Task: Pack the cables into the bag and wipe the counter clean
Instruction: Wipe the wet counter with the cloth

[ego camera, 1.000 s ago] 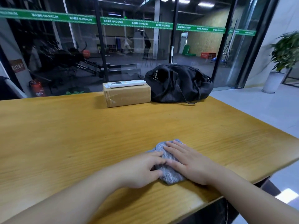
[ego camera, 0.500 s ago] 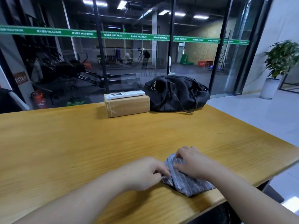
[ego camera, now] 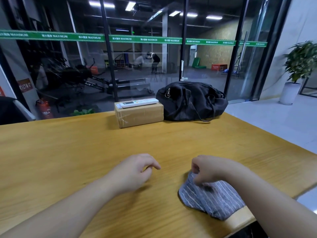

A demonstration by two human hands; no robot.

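Two hands are seen over a yellow wooden counter (ego camera: pixel 68 152). A grey striped cloth (ego camera: pixel 211 196), lying at the near right edge, is pinched at its upper corner by the right hand (ego camera: pixel 209 169); the grip is somewhat blurred. Nothing is held by the left hand (ego camera: pixel 133 170), fingers loosely curled. A closed black bag (ego camera: pixel 192 102) is set beside a cardboard box (ego camera: pixel 139 114) bearing a white remote (ego camera: pixel 139 102). Glass partitioning (ego camera: pixel 145 66) is noted behind.

Counter (ego camera: pixel 68 152): smooth yellow wood, faint sheen. Cloth (ego camera: pixel 214 196): grey, ribbed weave. Bag (ego camera: pixel 192 102): matt black fabric. Box (ego camera: pixel 139 114): brown cardboard under glossy tape.
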